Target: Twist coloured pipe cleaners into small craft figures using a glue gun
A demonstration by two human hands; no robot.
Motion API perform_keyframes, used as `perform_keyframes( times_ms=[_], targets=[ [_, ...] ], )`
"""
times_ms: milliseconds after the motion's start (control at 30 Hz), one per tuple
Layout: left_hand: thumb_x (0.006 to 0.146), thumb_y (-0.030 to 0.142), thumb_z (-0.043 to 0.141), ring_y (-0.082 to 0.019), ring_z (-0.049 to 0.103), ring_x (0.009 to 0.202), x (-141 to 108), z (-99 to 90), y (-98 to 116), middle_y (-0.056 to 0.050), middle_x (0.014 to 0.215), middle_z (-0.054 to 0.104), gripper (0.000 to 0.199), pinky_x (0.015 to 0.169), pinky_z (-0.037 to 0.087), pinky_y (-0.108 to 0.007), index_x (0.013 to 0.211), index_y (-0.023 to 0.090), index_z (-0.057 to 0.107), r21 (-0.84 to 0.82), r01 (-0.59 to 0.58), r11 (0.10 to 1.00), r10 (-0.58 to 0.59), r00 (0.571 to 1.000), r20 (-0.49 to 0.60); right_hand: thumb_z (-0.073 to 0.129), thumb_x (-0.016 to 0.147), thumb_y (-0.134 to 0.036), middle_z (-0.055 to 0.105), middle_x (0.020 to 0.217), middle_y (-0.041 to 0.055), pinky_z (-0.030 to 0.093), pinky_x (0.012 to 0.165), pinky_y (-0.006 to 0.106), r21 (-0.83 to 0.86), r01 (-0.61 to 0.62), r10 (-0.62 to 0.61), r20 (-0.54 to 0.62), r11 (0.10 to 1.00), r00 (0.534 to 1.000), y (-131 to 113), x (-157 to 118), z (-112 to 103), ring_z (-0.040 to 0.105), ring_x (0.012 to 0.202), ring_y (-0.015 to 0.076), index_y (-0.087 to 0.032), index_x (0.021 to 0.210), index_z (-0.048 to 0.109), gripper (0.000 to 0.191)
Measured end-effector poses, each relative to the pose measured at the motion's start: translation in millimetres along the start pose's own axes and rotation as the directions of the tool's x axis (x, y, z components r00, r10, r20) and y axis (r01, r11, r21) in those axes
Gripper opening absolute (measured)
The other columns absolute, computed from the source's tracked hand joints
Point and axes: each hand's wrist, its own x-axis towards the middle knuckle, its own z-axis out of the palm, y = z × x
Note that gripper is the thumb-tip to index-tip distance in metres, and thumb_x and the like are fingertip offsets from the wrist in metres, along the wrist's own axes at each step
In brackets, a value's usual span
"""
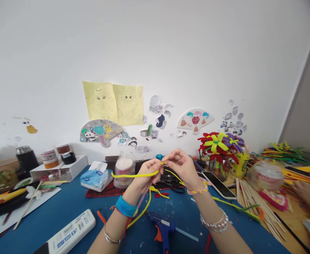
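My left hand (pixel 150 170) is closed on a yellow pipe cleaner (pixel 136 175), one length of which sticks out to the left. Close beside it, my right hand (pixel 180 165) pinches the same yellow strand where the fingertips of both hands meet. More yellow pipe cleaner (pixel 150 203) hangs below the left hand in a curve toward the table. Under the hands lie black-handled pliers (pixel 170 180). Nearer to me, between my forearms, is a blue hot glue gun (pixel 163 225) with an orange trigger and a clear glue stick (pixel 186 234) beside it.
Left are a tissue pack (pixel 96 178) and a white box (pixel 71 231). Behind the hands stands a lidded jar (pixel 124 169). To the right are a phone (pixel 218 185), pipe-cleaner flowers (pixel 218 144) and wooden sticks (pixel 260 208). Another person's hand (pixel 309 194) rests at the far right.
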Motion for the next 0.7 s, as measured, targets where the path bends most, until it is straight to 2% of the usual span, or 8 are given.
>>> perform_keyframes(
  times_ms=[133,200,267,367,467,533,600,700],
  targets=[
    [0.064,0.042,0.074,0.000,0.031,0.036,-0.8,-8.7,-0.9,0.005,0.056,0.046,0.037,0.040,0.019,-0.019,0.068,0.014,0.050,-0.005,0.194,0.981,-0.192,0.975,0.109,0.071,0.071,-0.032,0.068,0.082,0.0018,0.050,0.082,0.035,0.009,-0.037,0.037,0.027,0.999,0.999,0.6,1.2,-2.3,0.064,0.081,0.0160,-0.022,0.081,0.044,0.030],
    [0.062,0.043,0.075,-0.001,0.029,0.037,-1.1,-10.7,-3.2,0.007,0.052,0.042,0.040,0.041,0.019,-0.019,0.068,0.015,0.048,-0.016,0.235,0.972,-0.230,0.960,0.159,0.072,0.070,-0.030,0.067,0.080,0.0003,0.050,0.080,0.033,0.059,-0.062,0.059,0.051,0.996,0.997,1.0,1.6,-1.5,0.064,0.078,0.0151,-0.022,0.081,0.044,0.031],
    [0.062,0.040,0.076,-0.001,0.028,0.038,-2.0,-10.1,-3.5,0.007,0.050,0.042,0.040,0.041,0.018,-0.019,0.065,0.015,0.045,0.009,0.220,0.975,-0.219,0.962,0.160,0.072,0.069,-0.027,0.066,0.079,-0.0013,0.050,0.077,0.032,0.134,-0.096,0.086,0.077,0.986,0.993,1.7,2.2,0.7,0.063,0.074,0.0140,-0.022,0.082,0.043,0.032],
    [0.063,0.032,0.076,-0.002,0.030,0.041,-5.1,-6.9,3.1,0.006,0.052,0.044,0.039,0.042,0.019,-0.018,0.062,0.016,0.040,0.144,0.122,0.982,-0.137,0.985,0.105,0.072,0.068,-0.024,0.064,0.077,-0.0028,0.049,0.072,0.029,0.250,-0.170,0.143,0.121,0.953,0.982,3.6,3.4,4.9,0.063,0.070,0.0133,-0.022,0.082,0.039,0.035],
    [0.066,0.032,0.073,-0.005,0.033,0.047,-9.4,-5.3,14.6,0.007,0.054,0.042,0.038,0.046,0.024,-0.019,0.061,0.017,0.039,0.355,0.008,0.935,-0.044,0.995,0.095,0.073,0.065,-0.022,0.063,0.076,-0.0031,0.048,0.068,0.027,0.343,-0.256,0.211,0.163,0.904,0.964,7.8,4.9,8.1,0.061,0.066,0.0121,-0.022,0.078,0.035,0.039],
    [0.069,0.032,0.070,-0.006,0.033,0.051,-11.1,-5.5,19.9,0.006,0.055,0.038,0.035,0.049,0.025,-0.019,0.059,0.016,0.040,0.524,-0.087,0.847,0.047,0.995,0.089,0.074,0.062,-0.023,0.061,0.076,-0.0032,0.047,0.066,0.026,0.383,-0.314,0.264,0.178,0.869,0.948,11.8,6.1,10.1,0.059,0.064,0.0116,-0.022,0.076,0.034,0.042],
    [0.072,0.031,0.066,-0.007,0.031,0.053,-11.1,-5.7,20.6,0.006,0.055,0.035,0.034,0.051,0.025,-0.020,0.056,0.015,0.041,0.688,-0.171,0.705,0.175,0.982,0.065,0.074,0.060,-0.024,0.059,0.075,-0.0032,0.048,0.067,0.028,0.408,-0.339,0.299,0.162,0.848,0.941,15.8,7.6,12.1,0.058,0.064,0.0121,-0.022,0.075,0.034,0.043],
    [0.077,0.031,0.061,-0.009,0.032,0.054,-8.4,-4.4,13.8,0.005,0.056,0.038,0.027,0.052,0.026,-0.021,0.059,0.015,0.047,0.817,-0.163,0.553,0.312,0.950,-0.022,0.074,0.060,-0.025,0.057,0.075,-0.0032,0.049,0.072,0.029,0.436,-0.289,0.281,0.084,0.852,0.956,19.3,10.1,13.7,0.059,0.068,0.0126,-0.022,0.074,0.035,0.041]
  ],
)
